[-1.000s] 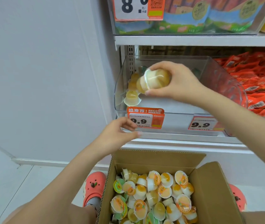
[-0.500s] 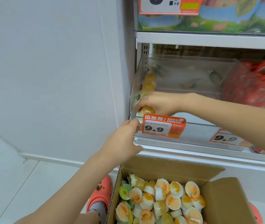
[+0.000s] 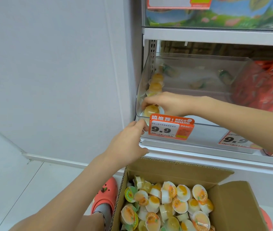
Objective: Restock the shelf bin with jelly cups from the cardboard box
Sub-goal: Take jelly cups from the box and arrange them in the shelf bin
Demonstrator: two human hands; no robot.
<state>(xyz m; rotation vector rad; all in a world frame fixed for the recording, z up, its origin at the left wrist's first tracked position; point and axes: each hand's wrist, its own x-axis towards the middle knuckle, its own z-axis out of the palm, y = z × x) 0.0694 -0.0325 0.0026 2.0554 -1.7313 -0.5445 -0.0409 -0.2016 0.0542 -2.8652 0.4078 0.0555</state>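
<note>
Fingers (image 3: 146,104) of my right hand (image 3: 169,104) close on a jelly cup (image 3: 151,110) inside the shelf bin (image 3: 199,125).
Left hand (image 3: 129,142) pinches its rim; cardboard box (image 3: 179,170) holds many cups.

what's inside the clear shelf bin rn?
A row of jelly cups along the left wall of the clear bin, a few more at the back, plus the right hand setting one down. The price tag covers the front corner.
</note>
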